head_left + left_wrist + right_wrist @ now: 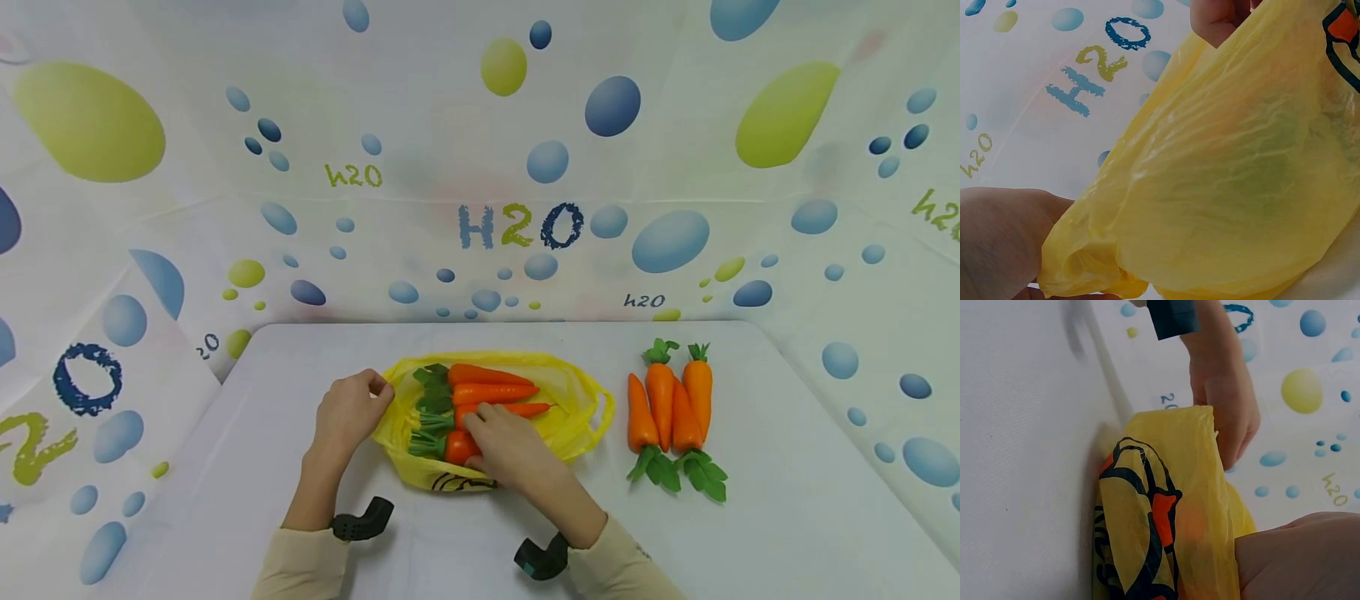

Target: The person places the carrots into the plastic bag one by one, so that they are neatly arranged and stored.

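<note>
A yellow plastic bag (408, 471) lies on its side with its mouth spread, and several orange carrots (491, 393) with green tops are in it. My left hand (352, 408) pinches the bag's left rim; in the left wrist view the bag (1210, 169) stretches away from that hand (1004, 240). My right hand (513, 446) reaches into the bag, its fingers and thumb round the nearest carrot (459, 447). In the right wrist view the bag's printed side (1197, 487) hides the fingertips of my right hand (1300, 559).
To the right of the bag, several more carrots (660, 400) lie side by side on the white table (795, 517), tops pointing both ways. A yellow handle loop (609, 412) sticks out at the bag's right end. A patterned sheet (420, 100) hangs behind the table.
</note>
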Demonstrator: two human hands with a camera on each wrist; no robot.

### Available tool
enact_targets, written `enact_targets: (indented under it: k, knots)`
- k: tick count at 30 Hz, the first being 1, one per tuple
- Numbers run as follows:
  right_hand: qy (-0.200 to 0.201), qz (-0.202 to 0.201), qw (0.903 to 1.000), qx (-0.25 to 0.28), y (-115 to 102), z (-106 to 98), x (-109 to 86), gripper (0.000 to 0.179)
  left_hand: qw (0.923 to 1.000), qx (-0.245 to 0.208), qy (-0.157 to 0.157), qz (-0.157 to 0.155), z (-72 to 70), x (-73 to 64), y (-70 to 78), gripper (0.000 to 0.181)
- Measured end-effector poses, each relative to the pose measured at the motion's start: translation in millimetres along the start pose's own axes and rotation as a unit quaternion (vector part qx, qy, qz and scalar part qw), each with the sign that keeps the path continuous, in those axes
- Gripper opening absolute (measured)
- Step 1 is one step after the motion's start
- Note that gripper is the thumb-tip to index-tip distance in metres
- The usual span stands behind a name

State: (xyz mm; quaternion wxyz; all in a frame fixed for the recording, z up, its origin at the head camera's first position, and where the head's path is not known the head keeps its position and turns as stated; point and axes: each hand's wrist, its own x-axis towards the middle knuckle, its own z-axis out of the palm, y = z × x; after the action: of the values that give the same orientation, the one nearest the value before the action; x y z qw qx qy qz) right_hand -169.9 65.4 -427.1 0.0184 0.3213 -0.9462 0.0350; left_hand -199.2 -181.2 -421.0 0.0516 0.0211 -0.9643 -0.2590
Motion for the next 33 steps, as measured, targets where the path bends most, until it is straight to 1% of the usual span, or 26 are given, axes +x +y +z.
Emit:
enact_targets:
  k: [7,12,16,20,27,33]
  knots:
    - [-0.006,0.018,0.9998,0.003,0.3,-0.6,0.1,0.042,1.0,-0.002,0.001,0.003,0.5,0.6,-0.2,0.027]
    - [-0.015,0.025,0.9996,0.005,0.2,-1.1,0.2,0.042,0.9999,-0.006,-0.008,-0.003,-0.7,0.4,1.2,0.028]
    - [-0.023,0.027,0.9993,0.014,0.1,-4.2,-0.5,0.039,0.9999,-0.007,-0.01,-0.006,-1.7,0.4,2.5,0.028]
    - [-0.019,0.026,0.9993,0.019,1.3,-10.4,-2.4,0.035,0.9999,-0.006,-0.008,-0.008,-1.5,0.6,3.2,0.028]
    - [-0.015,0.035,0.9983,0.043,8.9,-21.6,-4.9,0.032,1.0,-0.001,-0.002,-0.007,0.4,1.7,4.4,0.028]
    - [-0.009,0.045,0.9959,0.077,19.0,-29.4,-6.9,0.032,1.0,0.002,-0.001,-0.008,1.2,1.7,5.9,0.028]
